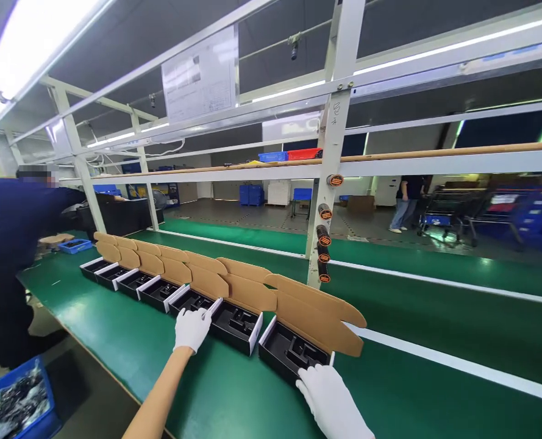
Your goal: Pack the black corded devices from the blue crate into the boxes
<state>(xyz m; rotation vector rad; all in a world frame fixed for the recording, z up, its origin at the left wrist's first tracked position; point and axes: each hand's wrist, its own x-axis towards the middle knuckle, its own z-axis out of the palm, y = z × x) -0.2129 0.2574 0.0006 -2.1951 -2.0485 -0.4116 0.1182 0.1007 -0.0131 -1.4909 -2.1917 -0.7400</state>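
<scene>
A row of open cardboard boxes with black inserts and raised brown lids runs along the green bench. White-gloved, my left hand [191, 330] is at the near side of a middle box [231, 329], its fingers closed at the white side flap [213, 306]. My right hand [325, 390], also gloved in white, rests on the near right corner of the rightmost box [275, 349], fingers close together over the edge. Whether its fingertips pinch the box wall is hard to see.
A white post [336, 134] with several black-and-orange round items rises behind the boxes. A person in dark blue [10, 225] leans over the bench at left. A blue bin [46, 390] of bagged parts sits at lower left; another person [408, 201] stands far back.
</scene>
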